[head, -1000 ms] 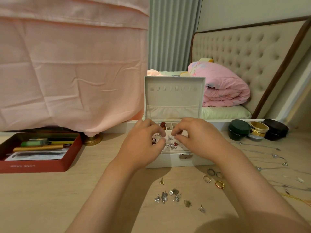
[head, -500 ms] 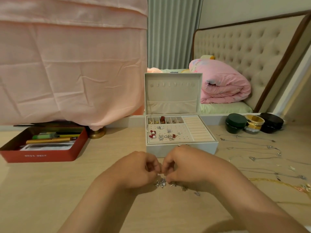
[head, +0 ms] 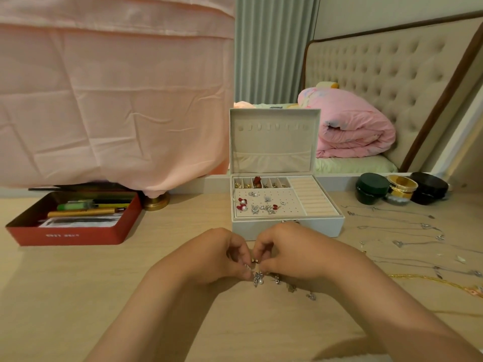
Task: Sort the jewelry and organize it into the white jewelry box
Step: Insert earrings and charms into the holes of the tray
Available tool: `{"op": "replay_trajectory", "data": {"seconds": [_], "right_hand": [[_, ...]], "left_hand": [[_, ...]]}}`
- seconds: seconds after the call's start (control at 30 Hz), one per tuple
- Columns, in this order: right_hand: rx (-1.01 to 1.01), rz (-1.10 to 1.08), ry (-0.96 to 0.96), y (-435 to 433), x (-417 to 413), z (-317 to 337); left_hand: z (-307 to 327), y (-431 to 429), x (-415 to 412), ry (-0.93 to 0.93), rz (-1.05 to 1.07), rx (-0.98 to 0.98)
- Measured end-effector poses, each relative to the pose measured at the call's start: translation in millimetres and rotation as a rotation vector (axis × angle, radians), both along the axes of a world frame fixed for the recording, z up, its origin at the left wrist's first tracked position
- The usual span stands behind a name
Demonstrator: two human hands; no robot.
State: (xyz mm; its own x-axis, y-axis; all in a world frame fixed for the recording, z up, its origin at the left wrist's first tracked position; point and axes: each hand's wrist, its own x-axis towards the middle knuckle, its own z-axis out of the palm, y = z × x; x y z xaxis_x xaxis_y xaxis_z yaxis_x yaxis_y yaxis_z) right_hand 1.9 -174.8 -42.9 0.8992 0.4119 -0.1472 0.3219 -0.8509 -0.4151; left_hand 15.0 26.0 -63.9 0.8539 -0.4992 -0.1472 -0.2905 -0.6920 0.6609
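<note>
2 hands meet just in front of the white jewelry box (head: 287, 228), which stands on the wooden table (head: 183, 231) with its lid upright. The left hand (head: 214, 257) and right hand (head: 298, 253) both have their fingers curled inward, fingertips nearly touching. Together they pinch a small silver piece (head: 254, 261), too small to make out its form. Under the hands, also in front of the box, lie loose silver earrings (head: 258, 280). Inside the box, red and pearl earrings (head: 241, 204) sit on the perforated pad, with more silver ones beside them. Right of the box, thin necklaces (head: 407, 228) lie spread on the table, and 3 round jars (head: 372, 189) stand behind them. Left of the box sits a red tin (head: 65, 235) holding pens.
</note>
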Motion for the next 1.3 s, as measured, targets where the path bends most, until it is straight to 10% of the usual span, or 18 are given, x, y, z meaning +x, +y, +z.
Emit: {"op": "replay_trajectory", "data": {"seconds": [0.17, 0.5, 0.83, 1.3], "right_hand": [[0.349, -0.114, -0.124, 3.7, -1.8, 1.7], [0.82, -0.249, -0.192, 9.6, -1.4, -1.4], [1.048, -0.293, 0.085, 3.3, 4.3, 7.9], [0.954, -0.285, -0.108, -6.2, 9.4, 14.9]], "left_hand": [[14.7, 2.6, -2.3, 0.112, 0.255, -0.534], [17.8, -16.3, -8.0, 0.367, 0.423, -0.856], [15.8, -22.2, -8.1, 0.233, 0.395, -0.918], [25.2, -36.4, 1.3, 0.004, 0.376, -0.806]]}}
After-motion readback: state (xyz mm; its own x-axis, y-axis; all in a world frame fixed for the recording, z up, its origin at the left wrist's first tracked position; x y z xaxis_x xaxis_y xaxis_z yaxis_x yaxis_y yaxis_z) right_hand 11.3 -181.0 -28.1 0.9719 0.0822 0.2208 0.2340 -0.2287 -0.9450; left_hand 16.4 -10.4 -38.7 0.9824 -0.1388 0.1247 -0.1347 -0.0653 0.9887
